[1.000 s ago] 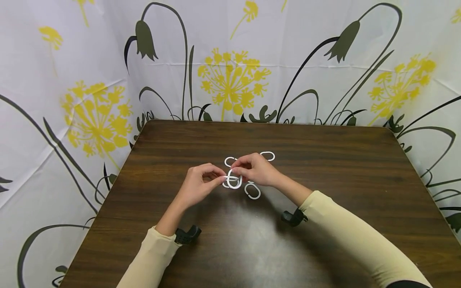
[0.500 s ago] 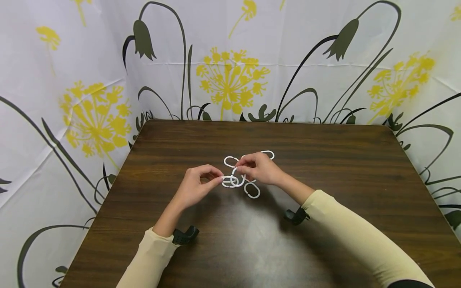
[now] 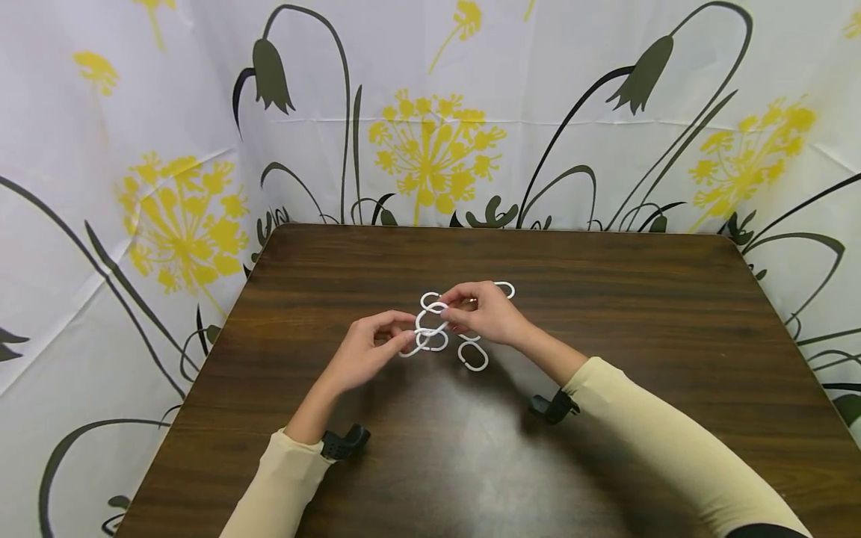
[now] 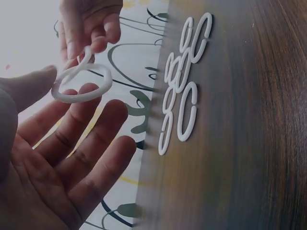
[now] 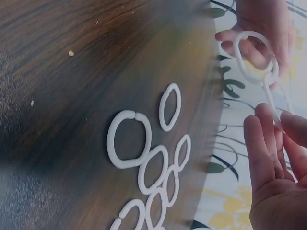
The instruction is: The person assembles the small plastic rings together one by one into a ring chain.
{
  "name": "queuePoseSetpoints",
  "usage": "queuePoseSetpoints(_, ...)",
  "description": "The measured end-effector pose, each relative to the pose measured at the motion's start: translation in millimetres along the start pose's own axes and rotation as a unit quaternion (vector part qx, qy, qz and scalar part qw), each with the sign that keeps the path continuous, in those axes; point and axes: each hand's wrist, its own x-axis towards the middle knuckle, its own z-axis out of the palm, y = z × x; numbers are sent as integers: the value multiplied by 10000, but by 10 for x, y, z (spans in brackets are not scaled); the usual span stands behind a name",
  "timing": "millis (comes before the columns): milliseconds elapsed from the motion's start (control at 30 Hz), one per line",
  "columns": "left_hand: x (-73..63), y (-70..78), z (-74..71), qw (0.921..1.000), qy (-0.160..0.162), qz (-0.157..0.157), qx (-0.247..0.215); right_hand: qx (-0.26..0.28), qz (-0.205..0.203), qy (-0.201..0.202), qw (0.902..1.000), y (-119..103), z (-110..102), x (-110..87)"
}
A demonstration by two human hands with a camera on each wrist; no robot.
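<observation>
Just above the brown wood-grain table [image 3: 625, 329]: two white, plastic-looking oval rings, up in the air between a person's bare hands.
Left-hand ring [image 4: 81, 98]: smooth, rounded all the way along, more of a stretched oval than a true circle. From the left wrist view it sits pretty level.
Right-hand ring [image 5: 271, 100]: same white, similar thickness, tilted, and it looks threaded through the other one.
Left hand [image 3: 366, 351]: grip is clamped on the edge of its ring, thumb against fingertips, with the remaining fingers fanned out loosely.
Right hand [image 3: 489, 312]: grip is clamped too, pinching the end of its own ring.
Loose white rings [image 5: 110, 141]: a bunch of lookalikes lying flat on the table below the hands, some overlapping or touching. Honestly can't tell whether any are joined. Several show a neat little gap in the outline, so they're open links rather than full hoops.
Backdrop: white fabric [image 3: 572, 45] printed with yellow and dark green flowers.
</observation>
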Motion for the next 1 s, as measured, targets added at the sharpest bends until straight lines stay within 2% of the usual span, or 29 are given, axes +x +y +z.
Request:
queuePoseSetpoints(67, 24, -101, 28, 10000, 27, 46, -77, 111, 2, 3, 9999, -3, 16, -3)
queuePoseSetpoints(167, 32, -127, 52, 9997, 179, 140, -113, 235, 35, 2, 9997, 1, 33, -11)
queuePoseSetpoints(367, 49, -72, 79, 9974, 675, 242, -14, 344, 76, -37, 9994, -7, 46, -21)
queuePoseSetpoints(567, 72, -30, 81, 9961, 771, 123, -402, 193, 2, -183, 9996, -19, -9, -54)
queuePoseSetpoints(633, 75, -38, 78, 9953, 752, 66, -601, -99, -100, -270, 9995, 5, -56, -68)
queuePoseSetpoints(700, 74, -47, 72, 9944, 749, 29, -749, -894, -323, -402, 9947, 49, -117, -86)
queuePoseSetpoints(733, 72, -52, 69, 9939, 749, 16, -810, -1401, -466, -490, 9878, 76, -153, -101)
queuePoseSetpoints(767, 68, -57, 63, 9937, 752, 16, -834, -1959, -618, -592, 9769, 104, -191, -120)
queuePoseSetpoints(800, 66, -58, 58, 9935, 756, 13, -849, -2561, -791, -709, 9608, 133, -229, -142)
queuePoseSetpoints(867, 60, -64, 45, 9934, 771, -16, -852, -3623, -1095, -979, 9204, 187, -288, -189)
queuePoseSetpoints(933, 57, -77, 32, 9934, 774, -38, -851, -4283, -1320, -1319, 8841, 234, -326, -242)
queuePoseSetpoints(1000, 54, -81, 20, 9932, 758, -65, -877, -4696, -1510, -1649, 8541, 276, -342, -289)
